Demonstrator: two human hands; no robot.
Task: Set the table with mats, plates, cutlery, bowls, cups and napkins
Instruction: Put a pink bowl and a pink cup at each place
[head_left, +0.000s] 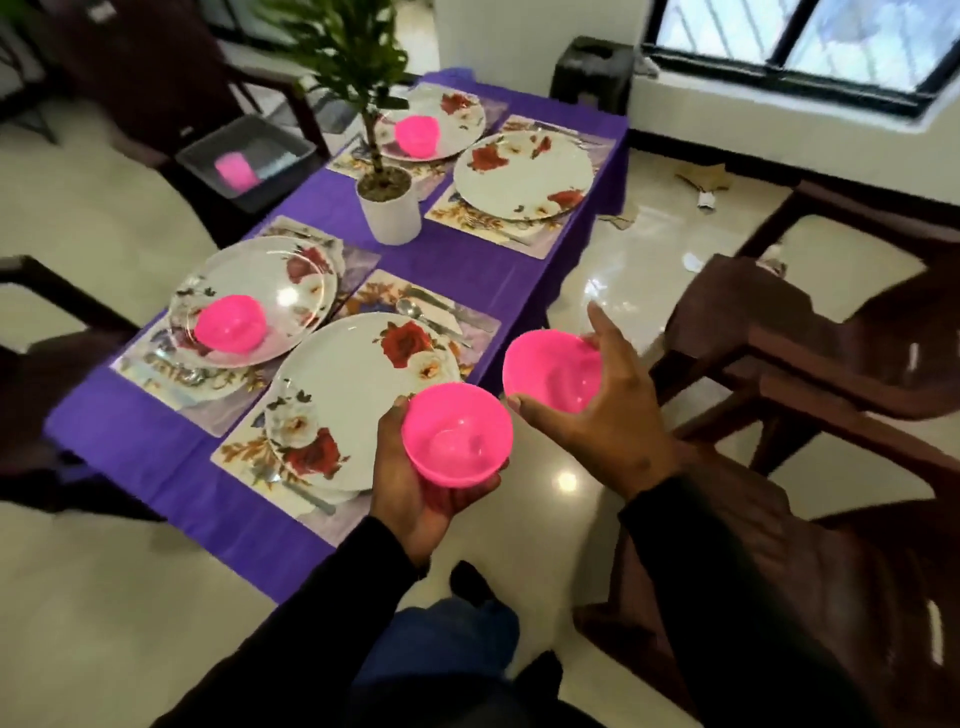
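Left hand (415, 483) grips a pink bowl (457, 434) from below, fingers curled under its base, thumb against the rim at 9 o'clock. The bowl is upright, held at the near edge of the near-right plate (358, 400). Right hand (597, 415) grips a second pink bowl (553, 371), thumb on the near rim and fingers spread round the far side; this bowl tilts toward the viewer and is held off the table's right edge, over the floor (623, 249).

The table (452, 260), covered in purple cloth, carries four floral mats, each with a floral plate. Layout from the table centre:
- 7 o'clock: near-right plate, no bowl on it. A spoon (410, 309) and other cutlery lie on the mat (239, 452) at the plate's far side; more cutlery lies at its near side
- 9 o'clock: near-left plate (291, 275), bearing a pink bowl (231, 330)
- 12 o'clock: far-left plate (462, 111), bearing a pink bowl (415, 135)
- 2 o'clock: far-right plate (522, 174), no bowl on it

A potted plant (389, 208) in a white pot stands between the far and near settings. At 10 o'clock of the table, a grey tub (244, 156) holds a pink cup (236, 171). Dark chairs (805, 364) stand at both sides of the table
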